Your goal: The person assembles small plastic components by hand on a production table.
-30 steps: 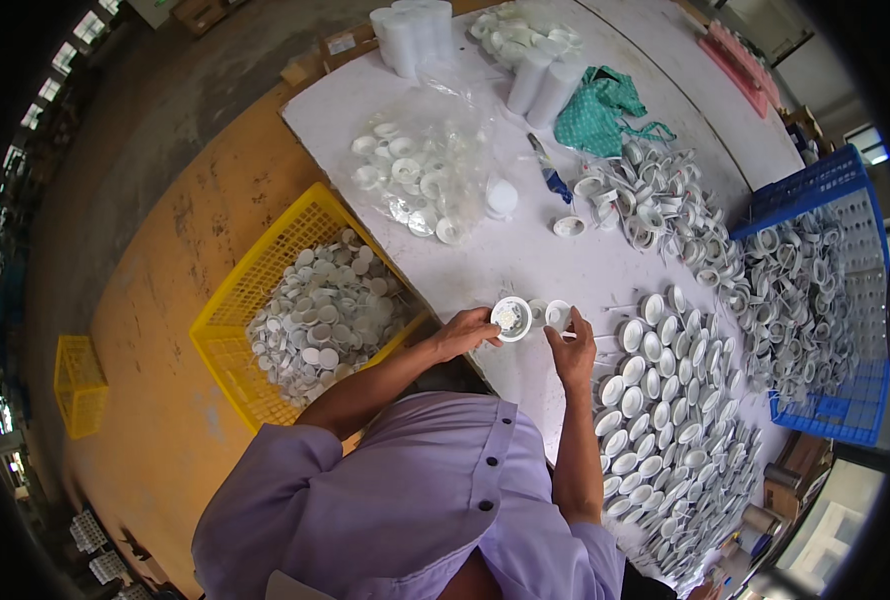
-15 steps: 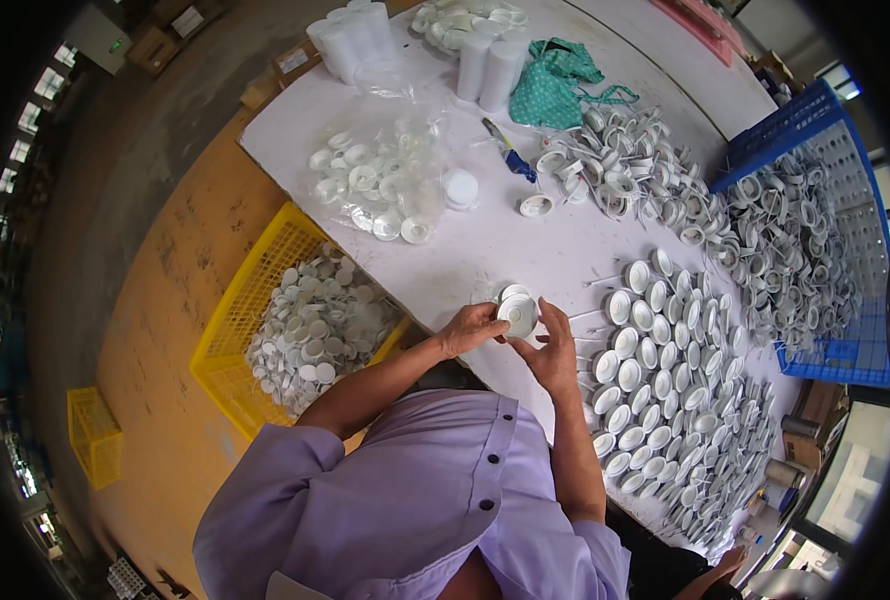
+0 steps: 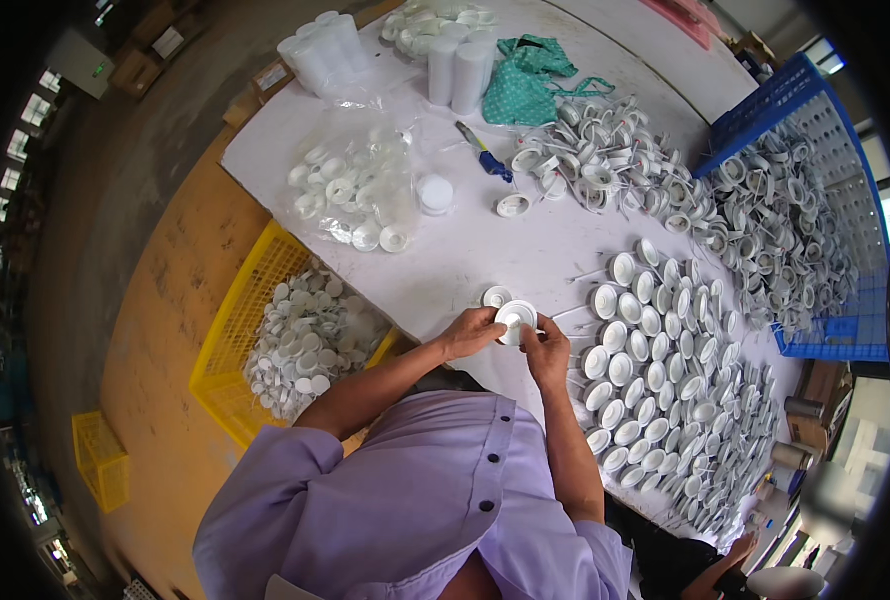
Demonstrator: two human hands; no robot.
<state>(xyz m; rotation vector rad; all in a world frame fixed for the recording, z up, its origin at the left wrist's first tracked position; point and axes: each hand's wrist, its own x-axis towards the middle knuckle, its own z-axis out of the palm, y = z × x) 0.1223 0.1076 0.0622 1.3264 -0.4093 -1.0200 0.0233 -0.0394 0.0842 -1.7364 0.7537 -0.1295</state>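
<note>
Just in front of my body, a white round lamp housing (image 3: pixel 506 309) is held with its hollow, ringed face up. My left hand (image 3: pixel 471 334) pinches its left rim between thumb and fingers. My right hand (image 3: pixel 548 352) grips the right side, the thumb reaching over into the hollow. Whether a smaller part sits under the fingers there I cannot make out. Right behind the held piece, a second white ring-shaped housing (image 3: pixel 494 293) lies on the white table (image 3: pixel 445 262). To the right of my right hand stand several rows of similar white housings (image 3: pixel 655 350) with thin leads.
A blue crate (image 3: pixel 833 350) of housings lies tipped at the right, beside a loose heap (image 3: pixel 615 165). Left are a yellow basket (image 3: pixel 227 345) of white discs and a clear bag (image 3: pixel 350 190) of rings. Farther back lie a blue-handled tool (image 3: pixel 485 153) and green cloth (image 3: pixel 521 92).
The held housing has tipped to face up more fully. My right fingers, stretched up beside it before, have curled in with the thumb over its hollow. The housing behind shows more.
</note>
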